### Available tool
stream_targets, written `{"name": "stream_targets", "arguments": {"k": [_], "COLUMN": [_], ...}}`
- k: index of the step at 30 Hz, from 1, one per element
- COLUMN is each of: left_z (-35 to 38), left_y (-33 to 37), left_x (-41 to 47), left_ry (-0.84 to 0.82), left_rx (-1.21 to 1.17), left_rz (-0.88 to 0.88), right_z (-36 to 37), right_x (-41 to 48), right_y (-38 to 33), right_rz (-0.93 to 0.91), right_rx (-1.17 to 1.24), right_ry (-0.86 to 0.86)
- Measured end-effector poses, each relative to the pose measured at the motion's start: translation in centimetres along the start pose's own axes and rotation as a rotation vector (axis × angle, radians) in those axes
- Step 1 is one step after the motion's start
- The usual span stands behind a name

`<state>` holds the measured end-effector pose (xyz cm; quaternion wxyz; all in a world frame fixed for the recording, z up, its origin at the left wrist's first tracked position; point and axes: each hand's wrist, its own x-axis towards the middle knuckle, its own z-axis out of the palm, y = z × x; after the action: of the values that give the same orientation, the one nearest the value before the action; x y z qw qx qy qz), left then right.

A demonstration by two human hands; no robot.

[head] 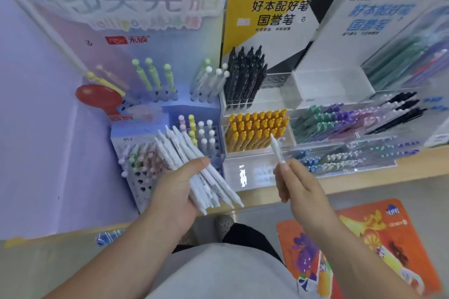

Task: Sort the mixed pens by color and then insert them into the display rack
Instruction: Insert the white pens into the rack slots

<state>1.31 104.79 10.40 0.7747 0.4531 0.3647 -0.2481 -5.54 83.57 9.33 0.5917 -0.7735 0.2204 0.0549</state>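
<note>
White pen bundle fanned in left hand, fingers curled round it. Right hand pinches single white pen by lower end, pointing 11 o'clock. Probably light, stiff, slick — grip mid-barrel. Blue display rack at 12 o'clock behind bundle.

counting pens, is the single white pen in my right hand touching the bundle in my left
Apart. Head view: a clear gap separates the single white pen in the right hand from the bundle in the left hand.
</note>
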Motion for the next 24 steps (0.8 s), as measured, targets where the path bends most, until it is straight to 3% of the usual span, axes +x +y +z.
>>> {"name": "stream_targets", "arguments": {"k": [5, 12, 18, 24], "left_z": [0.5, 0.4, -1.0, -1.6], "left_y": [-0.4, -1.8, -3.2, -4.0], "left_x": [-0.5, -1.5, -2.3, -2.6], "left_ry": [-0.009, 0.043, 0.102, 0.154], "left_rx": [-0.024, -0.001, -0.023, -0.086], "left_rz": [0.062, 0.183, 0.226, 0.205], "right_z": [0.3, 0.9, 2.5, 3.7], "right_x": [1.7, 5.3, 7.3, 8.7], "right_y": [0.8, 1.7, 4.6, 5.9], "right_rz": [-0.175, -0.229, -0.426, -0.437], "right_rx": [-0.261, -0.277, -0.347, -0.445], "right_ry": [-0.072, -0.208, -0.142, -0.033]}}
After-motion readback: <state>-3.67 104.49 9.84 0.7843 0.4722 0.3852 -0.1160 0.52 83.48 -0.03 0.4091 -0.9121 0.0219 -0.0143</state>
